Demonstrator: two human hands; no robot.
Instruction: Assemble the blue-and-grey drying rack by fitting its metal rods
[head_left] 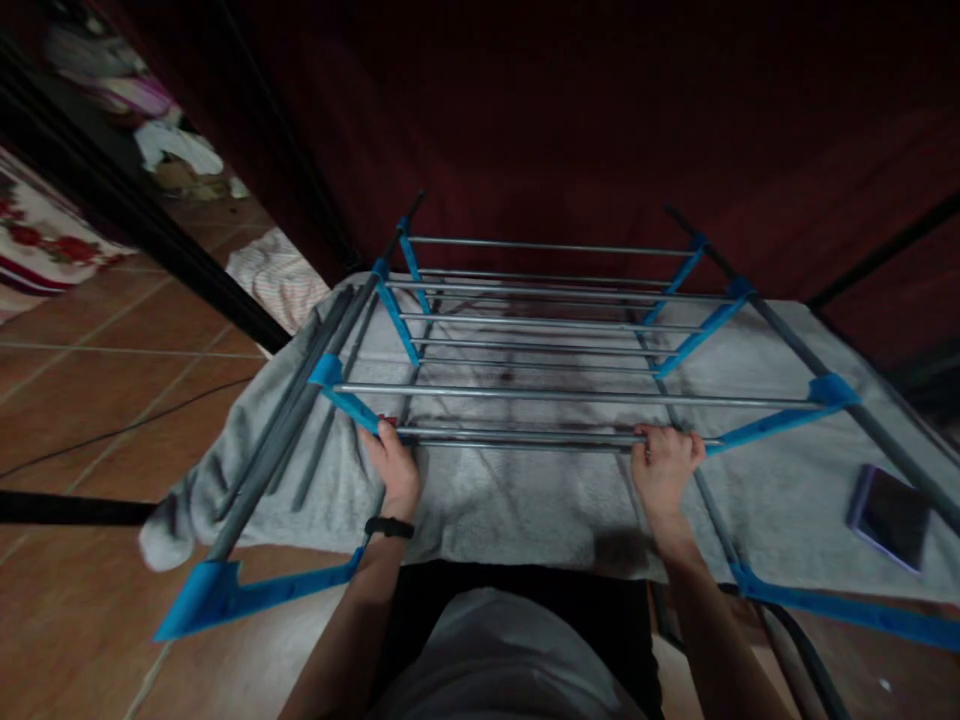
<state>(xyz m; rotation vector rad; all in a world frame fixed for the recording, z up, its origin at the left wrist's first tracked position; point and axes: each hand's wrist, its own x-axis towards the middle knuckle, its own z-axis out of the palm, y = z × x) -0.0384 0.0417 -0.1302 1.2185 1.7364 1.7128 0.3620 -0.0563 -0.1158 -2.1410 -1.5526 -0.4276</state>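
Note:
A rack of thin metal rods (517,325) joined by blue plastic brackets (705,340) stands in front of me on a grey blanket. My left hand (394,470), with a dark band at the wrist, is closed around the near rod's left end, beside a blue bracket (349,405). Something small and red shows by its fingertips. Farther right, my right hand (664,460) wraps over the same near rods, close to the right bracket (765,428). Both hands' fingers are partly hidden behind the rods. Thicker grey tubes run along the rack's two sides.
Several loose grey tubes (304,400) lie on the left of the grey blanket (502,510). A phone (891,515) rests on its right side. Dark red curtain (562,120) hangs behind. A black post (150,220) and a cable (120,433) are over the tiled floor at left.

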